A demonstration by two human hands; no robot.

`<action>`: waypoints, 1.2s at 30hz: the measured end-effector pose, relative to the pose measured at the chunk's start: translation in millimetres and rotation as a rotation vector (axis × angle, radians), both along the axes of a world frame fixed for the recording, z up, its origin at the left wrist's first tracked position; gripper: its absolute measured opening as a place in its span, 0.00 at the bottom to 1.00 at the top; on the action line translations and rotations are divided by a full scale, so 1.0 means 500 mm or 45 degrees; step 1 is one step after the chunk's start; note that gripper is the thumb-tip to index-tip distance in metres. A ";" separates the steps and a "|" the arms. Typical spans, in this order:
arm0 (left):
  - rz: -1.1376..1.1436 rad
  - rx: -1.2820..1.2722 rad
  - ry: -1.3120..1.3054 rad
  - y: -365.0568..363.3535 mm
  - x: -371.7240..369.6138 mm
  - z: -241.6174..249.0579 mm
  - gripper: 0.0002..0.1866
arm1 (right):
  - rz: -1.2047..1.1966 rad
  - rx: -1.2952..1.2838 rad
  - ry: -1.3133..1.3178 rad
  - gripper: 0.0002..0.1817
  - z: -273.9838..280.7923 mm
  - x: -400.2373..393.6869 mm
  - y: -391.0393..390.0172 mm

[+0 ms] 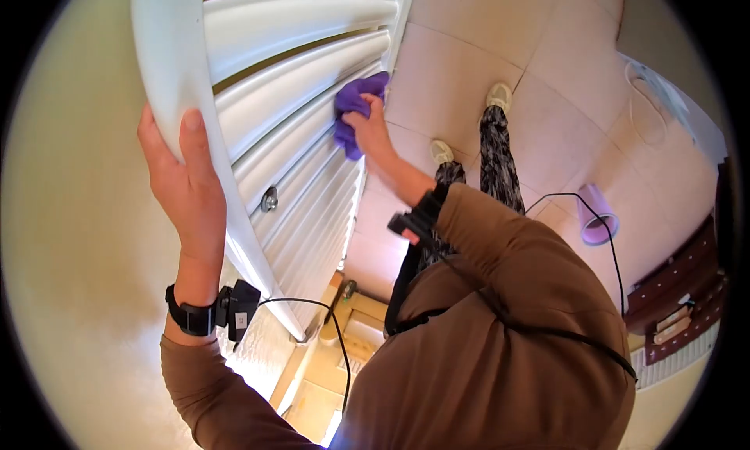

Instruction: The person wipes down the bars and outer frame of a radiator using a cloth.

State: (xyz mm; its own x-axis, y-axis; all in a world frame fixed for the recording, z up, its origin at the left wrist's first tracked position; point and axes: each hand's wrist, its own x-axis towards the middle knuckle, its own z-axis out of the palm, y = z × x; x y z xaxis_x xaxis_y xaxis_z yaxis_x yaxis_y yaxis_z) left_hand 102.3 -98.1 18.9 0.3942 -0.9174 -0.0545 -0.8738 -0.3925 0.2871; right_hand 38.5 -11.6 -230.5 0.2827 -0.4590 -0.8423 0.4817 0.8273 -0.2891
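Note:
A white slatted panel [301, 83], like a louvered door, fills the left and middle of the view. My left hand [187, 188] grips its smooth outer frame post [168, 51], with the thumb on one side and a finger on the other. A crumpled purple cloth [351, 141] is pressed to the slats near the opposite frame edge. My right hand [373, 133] holds that cloth, fingers bent over it. Between the two hands, lower down, a round metal fitting [269, 200] sits on a slat.
The tiled floor [461, 44] lies to the right, with my shoes [498, 97] on it. A lilac cylindrical bin [594, 208] rests on the tiles at right. Dark reddish furniture [676, 270] stands beyond it. Black cables [617, 255] run from my wrists and across my body.

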 end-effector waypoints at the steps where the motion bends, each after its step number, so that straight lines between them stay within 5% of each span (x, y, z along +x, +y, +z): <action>1: -0.050 -0.035 -0.042 0.003 0.010 -0.001 0.25 | -0.035 -0.054 -0.049 0.22 0.044 0.000 0.015; 3: -0.069 -0.054 -0.009 0.000 0.004 0.006 0.26 | 0.143 -0.277 0.043 0.24 0.122 -0.003 0.053; 6: -0.133 -0.121 -0.079 0.001 0.018 -0.006 0.29 | -0.017 -0.194 -0.402 0.24 0.273 -0.062 0.065; 10: -0.174 -0.094 -0.187 -0.007 0.025 -0.002 0.34 | -0.096 -0.426 -0.607 0.24 0.314 -0.114 0.117; 12: -0.254 -0.017 -0.062 -0.017 0.030 0.012 0.37 | -0.001 -0.573 -0.481 0.23 0.264 -0.135 0.152; 15: -0.282 -0.051 0.004 -0.054 0.086 -0.013 0.47 | -0.132 -0.328 -0.295 0.22 0.192 -0.179 0.210; 18: -0.341 0.001 -0.116 0.014 0.032 0.021 0.43 | -0.042 -0.234 0.040 0.19 0.036 -0.233 0.274; 19: -0.566 -0.159 -0.173 0.041 0.047 0.014 0.44 | -0.058 -0.147 0.004 0.19 0.015 -0.262 0.293; 21: -0.586 -0.274 -0.226 0.141 -0.001 0.067 0.35 | -0.081 -0.082 -0.033 0.18 0.035 -0.295 0.305; 26: -0.329 -0.008 0.000 0.375 0.071 0.078 0.38 | -0.091 0.144 0.377 0.15 0.022 -0.324 0.323; 30: -0.015 0.333 -0.026 0.442 0.051 0.065 0.37 | 0.117 0.077 -0.090 0.18 -0.110 -0.331 0.274; 36: -0.022 0.167 -0.238 0.467 0.087 0.008 0.39 | 0.554 -0.269 -0.068 0.24 -0.109 -0.248 0.159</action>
